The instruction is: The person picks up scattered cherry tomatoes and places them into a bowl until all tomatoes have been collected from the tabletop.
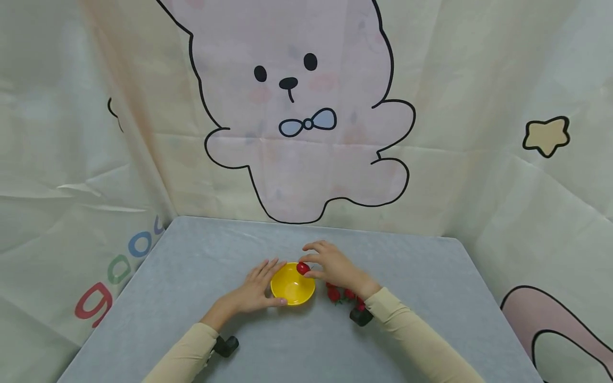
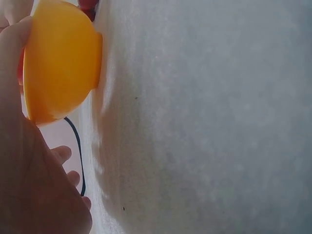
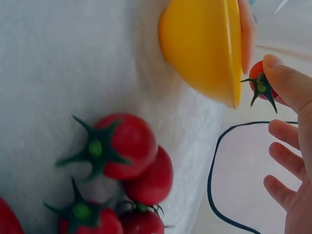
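Observation:
A yellow bowl (image 1: 293,291) stands on the table, its hollow facing up. My left hand (image 1: 253,293) holds it from the left, thumb at the near rim and fingers spread along the far side. In the left wrist view, the thumb (image 2: 14,41) lies against the rim of the bowl (image 2: 61,63). Over the bowl's right rim, my right hand (image 1: 333,266) pinches a red cherry tomato (image 1: 303,268) between thumb and index finger. The right wrist view shows that tomato's green stem (image 3: 262,87), with the other fingers (image 3: 287,158) spread apart below.
Several more cherry tomatoes (image 3: 131,141) with green stems lie on the table to the right of the bowl, partly under my right forearm. The grey cloth-covered table (image 1: 230,242) ends at a printed curtain (image 1: 440,175) behind it.

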`<state>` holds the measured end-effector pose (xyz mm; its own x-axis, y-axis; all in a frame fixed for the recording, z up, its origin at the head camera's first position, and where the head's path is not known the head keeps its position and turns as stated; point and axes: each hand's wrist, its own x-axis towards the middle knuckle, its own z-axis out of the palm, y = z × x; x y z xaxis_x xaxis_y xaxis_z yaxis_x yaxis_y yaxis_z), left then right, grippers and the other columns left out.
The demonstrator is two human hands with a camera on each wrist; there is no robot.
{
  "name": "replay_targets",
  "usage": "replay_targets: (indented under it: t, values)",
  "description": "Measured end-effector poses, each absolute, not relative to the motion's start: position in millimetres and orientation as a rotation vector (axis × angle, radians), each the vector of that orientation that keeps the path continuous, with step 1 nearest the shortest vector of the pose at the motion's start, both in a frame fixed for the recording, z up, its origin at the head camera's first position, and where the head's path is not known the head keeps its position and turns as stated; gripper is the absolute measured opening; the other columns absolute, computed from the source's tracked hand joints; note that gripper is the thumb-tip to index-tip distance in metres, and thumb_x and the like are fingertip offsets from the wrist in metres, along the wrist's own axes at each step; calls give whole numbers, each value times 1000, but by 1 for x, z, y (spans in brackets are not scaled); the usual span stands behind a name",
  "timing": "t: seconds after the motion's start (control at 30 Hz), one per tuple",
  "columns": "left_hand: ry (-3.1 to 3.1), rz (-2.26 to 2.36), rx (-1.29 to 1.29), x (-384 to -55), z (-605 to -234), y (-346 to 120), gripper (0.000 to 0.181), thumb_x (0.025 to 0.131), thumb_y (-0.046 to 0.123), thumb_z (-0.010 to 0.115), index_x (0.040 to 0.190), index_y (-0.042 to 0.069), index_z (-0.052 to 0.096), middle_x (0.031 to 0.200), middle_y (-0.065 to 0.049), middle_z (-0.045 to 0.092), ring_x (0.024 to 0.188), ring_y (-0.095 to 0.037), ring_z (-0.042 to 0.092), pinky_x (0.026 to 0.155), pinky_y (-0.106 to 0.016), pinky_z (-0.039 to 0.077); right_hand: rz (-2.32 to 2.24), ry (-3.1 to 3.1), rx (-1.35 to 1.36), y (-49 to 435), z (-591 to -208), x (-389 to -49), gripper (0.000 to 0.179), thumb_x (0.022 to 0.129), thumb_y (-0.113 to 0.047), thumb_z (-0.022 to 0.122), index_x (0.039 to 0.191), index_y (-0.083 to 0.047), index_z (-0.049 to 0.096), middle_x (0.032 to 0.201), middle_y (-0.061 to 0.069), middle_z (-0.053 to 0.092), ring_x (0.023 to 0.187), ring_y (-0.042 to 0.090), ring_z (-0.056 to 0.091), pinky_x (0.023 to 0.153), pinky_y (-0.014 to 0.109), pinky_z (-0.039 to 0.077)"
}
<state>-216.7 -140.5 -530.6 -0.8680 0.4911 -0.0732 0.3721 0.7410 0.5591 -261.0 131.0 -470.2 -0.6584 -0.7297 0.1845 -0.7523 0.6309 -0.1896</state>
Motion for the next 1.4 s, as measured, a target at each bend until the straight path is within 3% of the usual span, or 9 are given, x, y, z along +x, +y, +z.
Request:
replay_targets:
  t: [0.4,1.07,1.4]
  values:
    - [2735,763,692,-220,-535,-141,100,81,77,56,159,33,11,169,-3,8,155,-39,5,119,-70,9,369,-2820,1314,119,-481,-258,44,92,-50,63,128,-25,67,143,5,55,132,24,48,113,49,42]
    - [2739,769,708,-218,-531,-140,100,82,74,57,160,27,15,169,-8,12,154,-41,9,119,-71,10,390,-2867,1291,111,-494,-258,42,89,-44,70,127,-25,68,142,5,56,132,24,48,113,50,42]
    - [2740,775,700,-220,-534,-140,100,82,74,58,159,29,14,169,-6,12,155,-41,9,118,-72,10,378,-2844,1298,113,-493,-260,44,88,-44,72,127,-25,67,142,4,55,131,24,49,112,50,44]
